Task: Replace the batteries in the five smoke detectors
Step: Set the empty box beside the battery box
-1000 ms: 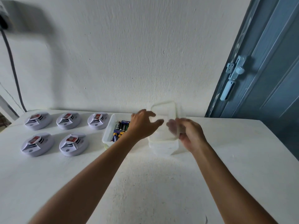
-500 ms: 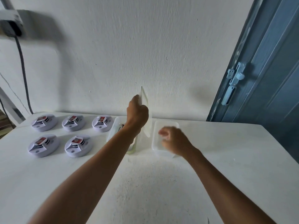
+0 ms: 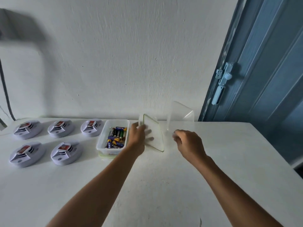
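Observation:
Five white smoke detectors with red labels lie at the left, three in the back row (image 3: pixel 59 129) and two in front (image 3: pixel 65 153). To their right stands an open clear box (image 3: pixel 100 143) holding several batteries (image 3: pixel 116 136). My left hand (image 3: pixel 137 139) grips a clear lid with a green rim (image 3: pixel 155 136), tilted on edge just right of the box. My right hand (image 3: pixel 188 143) holds the lower corner of an empty clear container (image 3: pixel 180 118), tipped up near the wall. Its fingertips are blurred.
The white table (image 3: pixel 147 185) runs along a white wall. A blue door with a pale latch (image 3: pixel 221 82) stands at the right, past the table's right edge. A dark cable (image 3: pixel 5 95) hangs down the wall at the far left.
My left hand has brought the lid down from upright over the battery box to the table on its right. My right hand has tipped the empty container up off the table.

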`<state>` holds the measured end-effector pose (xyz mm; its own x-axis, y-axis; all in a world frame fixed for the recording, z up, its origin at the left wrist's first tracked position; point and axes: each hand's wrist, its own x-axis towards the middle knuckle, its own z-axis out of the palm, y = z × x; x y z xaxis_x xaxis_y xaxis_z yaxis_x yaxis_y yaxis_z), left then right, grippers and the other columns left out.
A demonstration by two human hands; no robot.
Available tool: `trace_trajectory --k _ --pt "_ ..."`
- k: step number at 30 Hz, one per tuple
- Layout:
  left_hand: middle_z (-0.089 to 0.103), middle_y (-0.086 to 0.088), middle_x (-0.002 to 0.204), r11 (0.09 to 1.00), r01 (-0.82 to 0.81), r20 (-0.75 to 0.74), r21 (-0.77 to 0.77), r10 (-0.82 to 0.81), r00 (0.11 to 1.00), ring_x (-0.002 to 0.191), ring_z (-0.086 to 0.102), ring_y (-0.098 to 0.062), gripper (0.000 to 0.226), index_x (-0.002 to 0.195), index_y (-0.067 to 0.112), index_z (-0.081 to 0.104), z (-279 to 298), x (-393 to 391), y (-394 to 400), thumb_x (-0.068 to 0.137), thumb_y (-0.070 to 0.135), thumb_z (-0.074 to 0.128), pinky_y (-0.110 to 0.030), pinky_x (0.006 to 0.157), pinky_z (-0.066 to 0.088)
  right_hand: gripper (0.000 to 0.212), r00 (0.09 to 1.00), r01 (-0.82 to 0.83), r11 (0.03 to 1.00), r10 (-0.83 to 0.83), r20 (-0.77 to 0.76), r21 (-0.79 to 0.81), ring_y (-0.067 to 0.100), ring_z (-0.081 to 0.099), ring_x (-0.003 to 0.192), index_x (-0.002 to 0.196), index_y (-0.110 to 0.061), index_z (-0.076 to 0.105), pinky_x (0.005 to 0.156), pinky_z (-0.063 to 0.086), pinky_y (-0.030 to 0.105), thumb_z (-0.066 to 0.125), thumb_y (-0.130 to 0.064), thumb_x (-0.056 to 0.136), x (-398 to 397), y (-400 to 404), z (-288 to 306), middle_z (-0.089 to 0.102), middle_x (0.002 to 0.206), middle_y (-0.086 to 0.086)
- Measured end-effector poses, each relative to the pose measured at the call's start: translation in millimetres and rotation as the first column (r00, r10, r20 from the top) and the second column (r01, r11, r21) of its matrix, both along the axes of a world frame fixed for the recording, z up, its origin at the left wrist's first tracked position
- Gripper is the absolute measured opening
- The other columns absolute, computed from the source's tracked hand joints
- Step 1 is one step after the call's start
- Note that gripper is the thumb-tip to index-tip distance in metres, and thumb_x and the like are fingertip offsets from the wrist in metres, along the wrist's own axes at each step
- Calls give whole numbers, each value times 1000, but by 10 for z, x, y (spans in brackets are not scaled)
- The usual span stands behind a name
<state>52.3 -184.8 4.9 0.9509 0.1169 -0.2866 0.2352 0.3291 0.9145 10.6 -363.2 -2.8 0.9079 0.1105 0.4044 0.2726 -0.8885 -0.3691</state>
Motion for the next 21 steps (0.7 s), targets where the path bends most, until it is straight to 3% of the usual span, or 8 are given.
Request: trace_trajectory --k 3,5,8,10,12,18,21 --pt "50 -19 125 994 15 -44 -104 -19 999 112 55 -37 30 128 3 38 -272 -37 -28 104 21 37 -53 85 52 9 996 -77 996 75 -53 -42 26 66 81 82 -10 64 73 50 31 59 -10 89 -49 71 -11 73 90 2" --pt "51 -17 121 997 22 -20 -73 -23 1000 110 56 -35 32 128 2 38 -382 -49 -33 104 24 36 -46 82 53 10 991 -113 992 107 -82 -61 27 66 84 82 -10 63 74 46 30 58 -11 90 -77 143 -48 74 94 1" --pt "55 -13 97 979 47 10 201 -50 999 84 59 -23 28 112 -1 48 -432 -28 -25 105 23 33 -29 63 51 10 984 -152 984 141 -108 -96 26 64 83 89 -13 65 76 46 29 55 -9 89 -102 264 -99 72 92 2" --pt "50 -8 74 899 63 7 433 -73 997 65 51 -18 28 86 4 53 -460 16 -7 103 17 34 -28 56 42 14 981 -170 976 155 -118 -133 25 62 79 92 -14 63 77 44 29 52 -6 89 -108 332 -124 70 89 2" --pt "40 -5 63 800 73 -11 595 -82 997 58 39 -18 30 68 11 45 -502 60 24 97 10 37 -28 53 30 17 980 -173 972 154 -129 -157 24 59 76 93 -14 62 75 43 29 50 -2 88 -110 384 -144 68 87 3" --pt "36 -7 61 582 102 -53 806 -101 993 57 31 -20 22 58 9 40 -530 123 95 75 -4 43 -28 50 22 23 976 -193 949 159 -151 -248 27 56 71 89 -12 59 67 36 31 45 5 83 -118 444 -208 65 80 7" --pt "31 -5 55 540 98 -48 836 -105 993 55 29 -22 24 52 11 38 -535 159 136 68 -7 44 -28 48 19 25 973 -207 934 164 -163 -291 29 58 75 92 -11 60 67 35 31 44 6 81 -115 437 -248 65 83 8"
